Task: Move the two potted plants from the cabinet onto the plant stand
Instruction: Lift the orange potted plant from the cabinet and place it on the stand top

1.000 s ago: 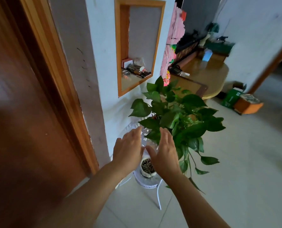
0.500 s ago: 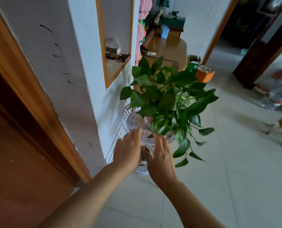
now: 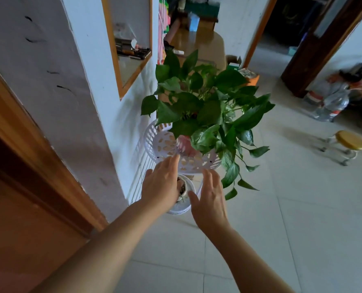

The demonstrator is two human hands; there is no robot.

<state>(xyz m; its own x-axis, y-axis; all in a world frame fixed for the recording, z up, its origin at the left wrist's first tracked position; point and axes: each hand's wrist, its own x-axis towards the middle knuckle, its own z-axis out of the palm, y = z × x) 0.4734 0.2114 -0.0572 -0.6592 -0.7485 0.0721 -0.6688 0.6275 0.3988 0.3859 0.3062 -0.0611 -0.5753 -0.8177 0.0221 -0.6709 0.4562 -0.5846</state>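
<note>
Since the earlier frames our view has swung right along the wall, and our hands have spread apart and lifted off the small pot they were crowding. Now the left hand (image 3: 162,185) and right hand (image 3: 209,199) hover with fingers loose and apart, gripping nothing, just above the lower tier of the white plant stand (image 3: 154,142). The small white pot (image 3: 184,188) sits on that lower tier, partly hidden behind the left hand. The leafy green plant (image 3: 207,106) in its pink pot stands in the upper basket tier, its vines trailing over the rim toward the tiled floor (image 3: 302,208).

We judge both plants placed, so this step is the release. What remains, it seems, is to draw our hands back clear of the hanging leaves without nudging either pot.
</note>
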